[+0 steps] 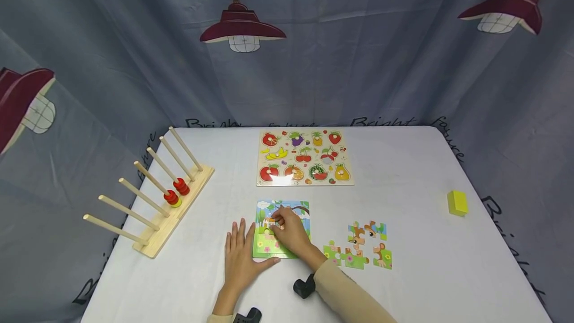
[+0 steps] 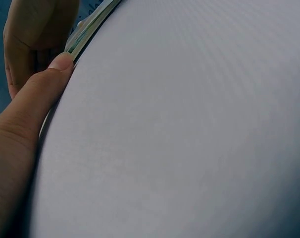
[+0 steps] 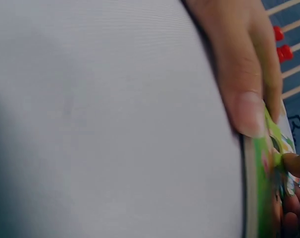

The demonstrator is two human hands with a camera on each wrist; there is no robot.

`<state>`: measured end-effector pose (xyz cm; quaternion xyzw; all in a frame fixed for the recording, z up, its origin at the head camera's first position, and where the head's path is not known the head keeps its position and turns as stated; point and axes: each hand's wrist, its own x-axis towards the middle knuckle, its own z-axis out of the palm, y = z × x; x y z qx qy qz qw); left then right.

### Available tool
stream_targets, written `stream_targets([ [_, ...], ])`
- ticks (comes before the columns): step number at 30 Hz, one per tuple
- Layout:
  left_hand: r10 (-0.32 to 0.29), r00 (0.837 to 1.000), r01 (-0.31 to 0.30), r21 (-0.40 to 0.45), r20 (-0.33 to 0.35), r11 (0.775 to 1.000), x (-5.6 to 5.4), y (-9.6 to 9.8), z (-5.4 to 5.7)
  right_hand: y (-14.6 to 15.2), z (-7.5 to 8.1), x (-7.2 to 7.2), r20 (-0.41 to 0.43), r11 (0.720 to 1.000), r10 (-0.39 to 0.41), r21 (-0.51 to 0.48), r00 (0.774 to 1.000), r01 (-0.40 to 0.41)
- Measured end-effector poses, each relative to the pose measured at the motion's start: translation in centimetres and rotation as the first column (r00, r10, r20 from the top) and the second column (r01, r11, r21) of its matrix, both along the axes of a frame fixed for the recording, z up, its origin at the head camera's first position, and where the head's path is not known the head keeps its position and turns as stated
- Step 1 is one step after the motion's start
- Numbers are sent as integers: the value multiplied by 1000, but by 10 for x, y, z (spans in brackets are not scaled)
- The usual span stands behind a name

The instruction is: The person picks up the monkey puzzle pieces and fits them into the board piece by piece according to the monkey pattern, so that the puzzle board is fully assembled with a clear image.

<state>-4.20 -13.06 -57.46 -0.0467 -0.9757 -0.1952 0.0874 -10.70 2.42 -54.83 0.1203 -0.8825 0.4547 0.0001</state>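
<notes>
A small jigsaw board (image 1: 258, 252) with a green meadow and blue sky picture lies on the white table in the head view. Over its middle is my right hand (image 1: 290, 233), thumb and fingers pinching a small green puzzle piece (image 3: 277, 157) at the board's surface. My left hand (image 1: 242, 258) lies beside the board's left edge with fingers straight; its thumb (image 2: 62, 63) touches the board's near edge. Several loose jigsaw pieces (image 1: 355, 260) with brown animal and grass parts lie to the right of my right hand. The fingers partly hide the board's picture.
Behind the jigsaw stands a fruit peg puzzle (image 1: 305, 157). On the left is a wooden peg stand (image 1: 172, 221) with red and yellow rings on two pegs. A yellow block (image 1: 457, 203) sits near the table's right edge. A grey curtain (image 1: 314, 79) hangs behind.
</notes>
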Motion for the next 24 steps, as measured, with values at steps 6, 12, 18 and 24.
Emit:
stream_targets([
  [6,0,1000,0,11,0,1000,0,0,1,-1,-8,6,-119,997,-21,72,993,30],
  [12,5,1000,-5,15,8,1000,0,0,2,-1,-11,17,-190,994,-19,102,982,39],
  [18,-2,1000,2,7,0,1000,0,0,1,-2,-8,35,-243,975,53,223,968,2],
  [24,-5,1000,5,-7,4,1000,0,-1,1,-5,-11,48,-207,932,106,363,973,-24],
])
